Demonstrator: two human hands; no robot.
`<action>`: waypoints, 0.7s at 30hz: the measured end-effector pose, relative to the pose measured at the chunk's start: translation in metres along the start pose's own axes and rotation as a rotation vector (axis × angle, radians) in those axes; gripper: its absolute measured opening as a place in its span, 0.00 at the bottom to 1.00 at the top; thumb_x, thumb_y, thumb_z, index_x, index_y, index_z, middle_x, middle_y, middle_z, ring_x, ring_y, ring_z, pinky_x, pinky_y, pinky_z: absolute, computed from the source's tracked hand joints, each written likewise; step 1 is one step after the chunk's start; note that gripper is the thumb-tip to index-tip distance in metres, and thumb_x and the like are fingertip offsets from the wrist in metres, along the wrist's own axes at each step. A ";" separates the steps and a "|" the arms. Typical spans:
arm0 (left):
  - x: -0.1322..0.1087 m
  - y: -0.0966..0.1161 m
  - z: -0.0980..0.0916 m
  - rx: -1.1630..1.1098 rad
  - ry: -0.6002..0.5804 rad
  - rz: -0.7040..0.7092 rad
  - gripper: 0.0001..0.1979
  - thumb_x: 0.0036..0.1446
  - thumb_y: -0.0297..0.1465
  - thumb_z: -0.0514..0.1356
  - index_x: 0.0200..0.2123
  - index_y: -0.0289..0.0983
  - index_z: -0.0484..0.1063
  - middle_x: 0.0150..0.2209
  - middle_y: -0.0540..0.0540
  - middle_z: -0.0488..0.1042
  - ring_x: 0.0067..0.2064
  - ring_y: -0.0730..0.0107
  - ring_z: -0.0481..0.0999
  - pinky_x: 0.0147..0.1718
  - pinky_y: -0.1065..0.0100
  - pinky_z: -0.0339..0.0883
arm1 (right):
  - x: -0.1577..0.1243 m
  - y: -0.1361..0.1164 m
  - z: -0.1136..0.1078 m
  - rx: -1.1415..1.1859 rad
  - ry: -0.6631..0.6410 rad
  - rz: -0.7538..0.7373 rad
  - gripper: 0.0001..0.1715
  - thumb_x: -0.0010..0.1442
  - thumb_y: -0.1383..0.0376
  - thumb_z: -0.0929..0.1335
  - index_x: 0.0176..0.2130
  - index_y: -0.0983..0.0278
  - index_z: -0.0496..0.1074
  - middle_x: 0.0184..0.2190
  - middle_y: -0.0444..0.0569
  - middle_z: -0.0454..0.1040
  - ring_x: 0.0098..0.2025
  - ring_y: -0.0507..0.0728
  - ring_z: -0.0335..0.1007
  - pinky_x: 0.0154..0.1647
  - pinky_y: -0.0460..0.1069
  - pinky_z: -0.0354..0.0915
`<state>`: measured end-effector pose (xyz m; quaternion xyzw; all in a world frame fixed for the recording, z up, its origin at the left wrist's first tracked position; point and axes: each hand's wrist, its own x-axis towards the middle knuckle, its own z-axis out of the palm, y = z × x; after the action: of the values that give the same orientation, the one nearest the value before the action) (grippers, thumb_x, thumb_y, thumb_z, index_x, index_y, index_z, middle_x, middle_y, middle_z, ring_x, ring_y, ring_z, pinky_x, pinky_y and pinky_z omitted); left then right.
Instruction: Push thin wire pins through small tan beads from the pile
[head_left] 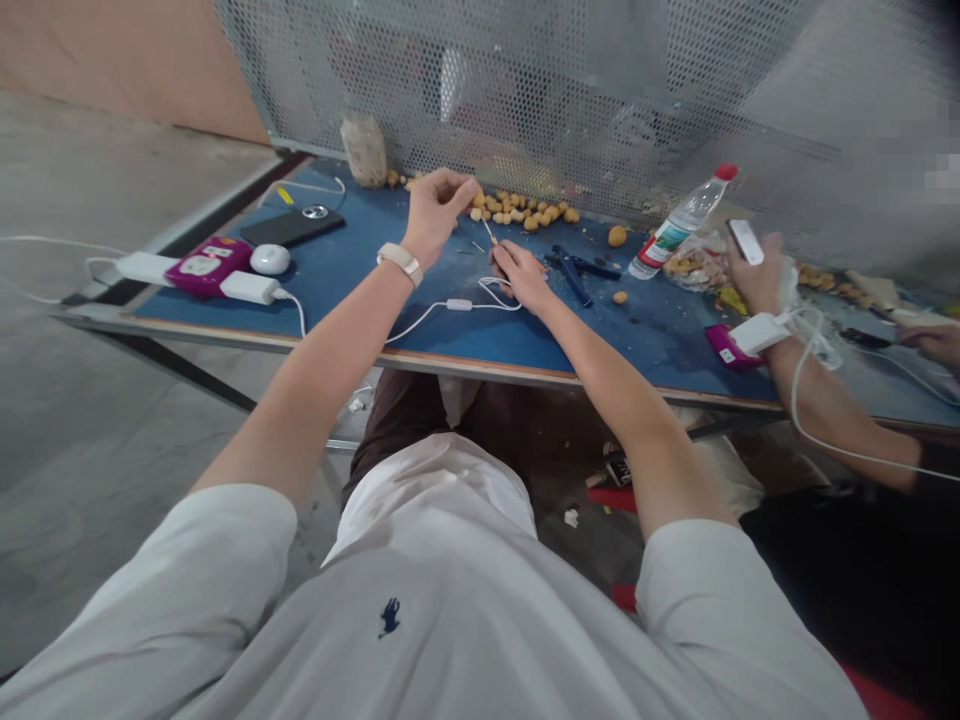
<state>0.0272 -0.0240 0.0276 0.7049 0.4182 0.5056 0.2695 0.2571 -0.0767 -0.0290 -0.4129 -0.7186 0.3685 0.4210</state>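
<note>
Blue tabletop (645,345), head view; pliers (573,275) taken as reference.

Right hand (519,274): just left of pliers, fingers closed round a slim tool (492,238); tool slants up, its tip near the other hand's fingertips. White cord (459,304) lies left of pliers.

Left hand (441,207): farther left of pliers and beyond them, thumb and fingertips pinched together at a yellow lump (478,201); cannot tell whether the lump is gripped or lies behind.

Pile (536,213) of similar lumps: beyond pliers, along the mesh (525,130).

Bottle (679,230), red cap: right of pliers. Black phone (289,228): well left of pliers. Co-worker's hand (759,282), well right of pliers, holds a lit phone (745,241).
</note>
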 end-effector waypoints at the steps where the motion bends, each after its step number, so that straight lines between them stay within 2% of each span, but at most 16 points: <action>1: 0.004 -0.006 0.002 -0.116 0.042 0.014 0.33 0.63 0.75 0.63 0.52 0.58 0.83 0.54 0.52 0.94 0.63 0.55 0.83 0.68 0.39 0.83 | 0.001 0.001 -0.001 -0.013 0.002 -0.003 0.60 0.67 0.05 0.66 0.53 0.54 0.77 0.33 0.45 0.68 0.35 0.61 0.77 0.32 0.55 0.83; 2: 0.007 -0.012 0.005 -0.224 0.081 0.036 0.30 0.59 0.74 0.68 0.45 0.57 0.81 0.52 0.49 0.94 0.60 0.52 0.85 0.66 0.37 0.85 | 0.002 0.002 -0.002 -0.026 0.002 -0.010 0.60 0.67 0.05 0.66 0.53 0.54 0.77 0.33 0.45 0.68 0.35 0.61 0.77 0.32 0.55 0.82; 4: 0.011 -0.021 0.010 -0.338 0.098 0.100 0.28 0.58 0.72 0.75 0.40 0.57 0.80 0.50 0.45 0.92 0.56 0.48 0.88 0.65 0.33 0.88 | 0.004 0.005 -0.004 -0.051 -0.001 -0.028 0.61 0.66 0.04 0.64 0.50 0.55 0.75 0.32 0.44 0.66 0.33 0.59 0.74 0.29 0.53 0.79; 8: 0.011 -0.028 0.016 -0.360 0.073 0.188 0.24 0.64 0.67 0.77 0.41 0.55 0.83 0.45 0.43 0.91 0.51 0.47 0.91 0.63 0.30 0.91 | 0.006 0.009 -0.006 -0.078 0.002 -0.028 0.62 0.63 0.02 0.62 0.47 0.54 0.72 0.31 0.42 0.63 0.29 0.56 0.65 0.26 0.52 0.72; 12: 0.009 -0.025 0.015 -0.321 0.060 0.157 0.22 0.65 0.65 0.77 0.43 0.56 0.85 0.47 0.43 0.92 0.53 0.47 0.91 0.64 0.34 0.92 | 0.006 0.010 -0.005 -0.064 0.007 -0.034 0.62 0.63 0.02 0.63 0.47 0.54 0.72 0.31 0.42 0.64 0.31 0.57 0.66 0.27 0.52 0.73; 15: 0.005 -0.017 0.014 -0.270 0.069 0.113 0.24 0.68 0.67 0.74 0.43 0.55 0.84 0.47 0.42 0.92 0.54 0.47 0.91 0.66 0.35 0.92 | 0.006 0.011 -0.006 -0.063 0.011 -0.017 0.62 0.64 0.02 0.63 0.48 0.54 0.72 0.31 0.42 0.63 0.31 0.57 0.66 0.26 0.51 0.71; 18: -0.002 0.000 0.012 -0.220 0.064 0.072 0.25 0.68 0.69 0.74 0.43 0.56 0.85 0.45 0.44 0.92 0.57 0.47 0.91 0.68 0.36 0.92 | 0.005 0.011 -0.007 -0.056 0.007 -0.020 0.61 0.64 0.03 0.63 0.48 0.54 0.71 0.31 0.42 0.62 0.30 0.56 0.63 0.24 0.51 0.67; 21: -0.011 0.022 0.011 -0.155 0.020 0.059 0.25 0.70 0.70 0.73 0.50 0.58 0.89 0.43 0.46 0.92 0.64 0.45 0.91 0.72 0.35 0.90 | 0.005 0.010 -0.007 -0.024 -0.003 -0.052 0.61 0.64 0.03 0.65 0.47 0.54 0.70 0.31 0.41 0.60 0.28 0.55 0.59 0.22 0.50 0.62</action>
<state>0.0426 -0.0445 0.0361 0.6890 0.3596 0.5509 0.3041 0.2649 -0.0667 -0.0339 -0.3987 -0.7341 0.3493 0.4245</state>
